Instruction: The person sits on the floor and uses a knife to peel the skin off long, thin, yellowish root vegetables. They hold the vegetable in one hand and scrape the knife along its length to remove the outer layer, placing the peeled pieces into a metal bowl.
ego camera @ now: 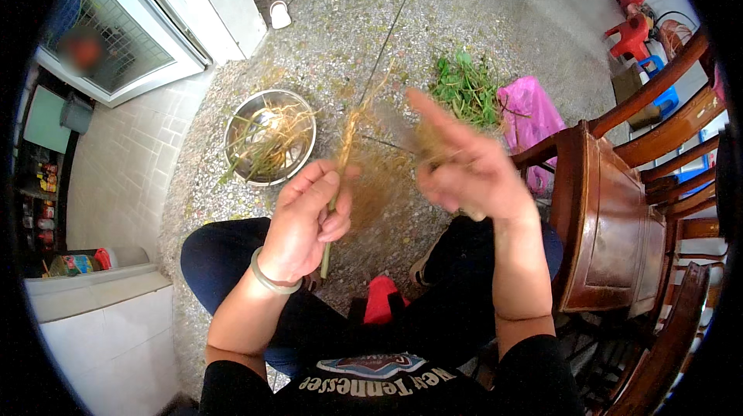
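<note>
My left hand (307, 207), with a pale bangle at its wrist, pinches a plant stalk with a long straw-coloured root (350, 126). The root points up and away; the green stem end sticks out below the palm. To the right, apart from the root, my right hand (479, 172) is blurred by motion, its index finger stretched out. Blurred brown fibres show near its fingers. Beyond my left hand stands a steel bowl (241, 117) holding rooted stalks (284, 126). Brown plant scraps (374, 189) lie on the ground between my legs.
Leafy greens (464, 88) lie beside a pink plastic bag (531, 111). A wooden chair (603, 224) stands close on my right. Glass door (125, 27) and tiled wall (110, 335) are on the left. Behind the glass is a person (81, 50). A red stool (630, 36) stands far right.
</note>
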The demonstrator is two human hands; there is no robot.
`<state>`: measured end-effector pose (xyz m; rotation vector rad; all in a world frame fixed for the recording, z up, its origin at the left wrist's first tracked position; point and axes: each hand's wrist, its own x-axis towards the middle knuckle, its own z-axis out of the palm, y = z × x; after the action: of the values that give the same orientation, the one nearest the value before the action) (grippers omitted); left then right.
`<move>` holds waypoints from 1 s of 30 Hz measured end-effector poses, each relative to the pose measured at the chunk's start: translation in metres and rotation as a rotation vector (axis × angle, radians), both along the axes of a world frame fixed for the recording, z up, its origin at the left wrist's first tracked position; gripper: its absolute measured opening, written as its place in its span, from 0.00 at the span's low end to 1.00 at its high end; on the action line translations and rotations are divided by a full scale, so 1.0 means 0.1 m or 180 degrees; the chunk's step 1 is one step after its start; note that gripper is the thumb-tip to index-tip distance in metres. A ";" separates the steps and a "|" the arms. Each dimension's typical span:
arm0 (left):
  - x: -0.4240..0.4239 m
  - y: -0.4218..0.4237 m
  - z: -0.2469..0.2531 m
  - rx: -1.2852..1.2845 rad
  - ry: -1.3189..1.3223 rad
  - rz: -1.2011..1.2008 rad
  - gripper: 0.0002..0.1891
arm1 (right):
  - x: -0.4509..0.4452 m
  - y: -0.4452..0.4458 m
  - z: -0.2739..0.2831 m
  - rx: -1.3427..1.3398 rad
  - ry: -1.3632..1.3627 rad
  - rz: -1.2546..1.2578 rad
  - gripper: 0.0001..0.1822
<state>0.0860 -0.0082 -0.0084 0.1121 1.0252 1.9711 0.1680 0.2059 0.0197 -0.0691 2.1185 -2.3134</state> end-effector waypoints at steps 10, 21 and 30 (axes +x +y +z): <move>0.03 0.04 -0.04 -0.0577 0.1242 0.0106 0.09 | -0.09 -0.16 -0.11 -0.1293 -0.1023 0.0417 0.32; 0.05 0.01 -0.07 -0.1068 0.2091 0.0492 0.05 | 0.02 -0.33 -0.11 -0.0823 -0.0805 0.0474 0.31; 0.02 -0.01 -0.15 -0.1426 0.2869 0.0804 0.03 | 0.04 0.22 0.00 -0.1419 -0.0389 0.0300 0.31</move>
<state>0.0883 -0.0097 -0.0234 0.6919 2.1183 1.8570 0.1719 0.2277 0.0200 -0.0263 1.4800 -2.6058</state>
